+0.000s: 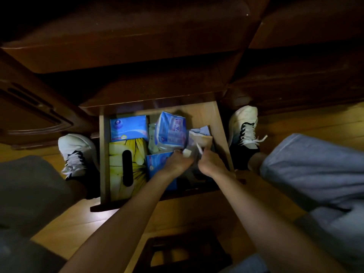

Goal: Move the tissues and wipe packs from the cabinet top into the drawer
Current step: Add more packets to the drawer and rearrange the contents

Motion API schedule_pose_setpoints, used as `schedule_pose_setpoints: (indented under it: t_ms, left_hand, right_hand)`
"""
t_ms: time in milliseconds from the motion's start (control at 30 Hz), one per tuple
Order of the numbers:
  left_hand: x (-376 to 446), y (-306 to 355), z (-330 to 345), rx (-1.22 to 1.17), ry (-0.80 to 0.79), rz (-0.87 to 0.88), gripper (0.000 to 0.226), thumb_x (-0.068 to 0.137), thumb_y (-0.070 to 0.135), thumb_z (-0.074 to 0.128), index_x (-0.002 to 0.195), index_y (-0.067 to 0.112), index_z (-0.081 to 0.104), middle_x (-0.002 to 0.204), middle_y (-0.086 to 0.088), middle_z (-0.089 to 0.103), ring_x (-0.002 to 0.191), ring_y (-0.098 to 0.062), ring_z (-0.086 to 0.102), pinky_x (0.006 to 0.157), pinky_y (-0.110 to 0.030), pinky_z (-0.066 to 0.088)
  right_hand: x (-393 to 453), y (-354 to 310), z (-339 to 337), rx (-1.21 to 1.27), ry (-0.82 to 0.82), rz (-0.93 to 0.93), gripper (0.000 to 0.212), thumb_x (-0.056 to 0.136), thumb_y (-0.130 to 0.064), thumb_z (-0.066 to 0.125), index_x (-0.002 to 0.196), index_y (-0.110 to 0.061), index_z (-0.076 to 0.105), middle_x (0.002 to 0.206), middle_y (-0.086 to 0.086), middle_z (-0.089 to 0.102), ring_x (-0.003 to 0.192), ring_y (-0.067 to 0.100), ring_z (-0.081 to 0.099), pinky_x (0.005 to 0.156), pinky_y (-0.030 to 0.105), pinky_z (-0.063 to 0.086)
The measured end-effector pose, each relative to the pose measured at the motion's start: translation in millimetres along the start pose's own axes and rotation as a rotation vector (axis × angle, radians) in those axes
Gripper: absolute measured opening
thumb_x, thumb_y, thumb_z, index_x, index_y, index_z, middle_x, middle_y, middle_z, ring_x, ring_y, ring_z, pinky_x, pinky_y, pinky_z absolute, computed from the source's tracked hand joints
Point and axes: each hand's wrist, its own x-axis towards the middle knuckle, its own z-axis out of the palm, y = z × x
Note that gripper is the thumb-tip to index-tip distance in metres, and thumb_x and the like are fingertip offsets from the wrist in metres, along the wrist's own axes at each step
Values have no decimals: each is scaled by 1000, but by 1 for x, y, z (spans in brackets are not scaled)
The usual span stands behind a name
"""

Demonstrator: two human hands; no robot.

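Observation:
The open wooden drawer (218,123) lies below me. Inside it sit a yellow tissue box (136,164) at the left front, a blue tissue pack (128,127) behind it, a large blue wipe pack (171,129) in the middle and another blue pack (157,164) under my left wrist. My left hand (177,162) and my right hand (210,162) both reach into the drawer's right side. Together they grip a pale purple and white pack (199,138), which stands tilted against the right wall.
The dark brown cabinet (137,56) fills the top of the view, its top out of sight. My white shoes (76,150) (244,127) stand on either side of the drawer on the wooden floor (177,213). A dark stool (181,253) is below me.

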Motion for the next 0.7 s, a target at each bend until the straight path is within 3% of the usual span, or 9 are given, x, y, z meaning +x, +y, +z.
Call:
schedule_pose_setpoints:
  t_ms: [67,133,267,333,433,533,633,700]
  left_hand:
    - [4,2,6,-49,-93,-49,6,87,30,66,88,25,62,86,1,67,73,-12,63,62,-24,48]
    - [4,2,11,-94,-182,-83,4,87,18,64,83,18,64,83,-4,68,70,-15,63,61,-24,50]
    - [1,-3,10,-165,-251,-90,8,89,21,62,87,14,65,80,-5,66,73,-18,61,64,-26,48]
    - [0,-7,6,-150,-240,-98,8,90,17,61,92,9,65,88,-12,64,80,-23,59,70,-33,47]
    - [-5,-11,1,-202,-227,-107,12,92,16,62,99,6,65,91,-13,66,81,-24,61,72,-34,48]
    - [-11,-15,1,-228,-304,-99,9,95,13,57,89,11,63,85,-8,64,77,-19,60,71,-28,48]
    - [-16,-15,3,-171,-354,-83,21,96,9,51,78,14,60,80,-3,61,72,-13,57,59,-16,48]
    - [-19,-15,2,-163,-319,-80,15,95,8,54,82,13,61,80,-3,61,72,-14,57,57,-17,48]
  right_hand:
    - [10,-2,-3,28,-14,-17,39,99,-16,49,137,-11,47,123,16,63,106,35,65,81,43,56]
    - [19,-4,-9,52,3,-62,46,97,-16,52,141,-12,43,130,18,60,112,38,62,85,41,53]
    - [32,-1,-22,53,70,-97,73,97,-19,50,159,-16,13,145,19,51,126,38,54,100,42,47]
    - [32,-1,-21,76,93,-114,78,96,-25,55,159,-16,9,148,18,46,129,38,51,102,44,46]
    - [31,-5,-17,54,177,-140,80,90,-28,66,156,-19,21,151,15,42,129,36,51,100,42,47]
    - [29,-1,-14,-89,171,-184,63,88,-32,72,143,-21,43,139,10,55,121,32,57,95,39,51]
    - [26,4,-6,-182,185,-182,56,89,-27,73,139,-20,48,132,10,62,119,30,61,92,38,52]
    - [24,5,-1,-227,204,-160,60,88,-23,73,141,-20,45,131,10,62,118,30,62,88,39,52]
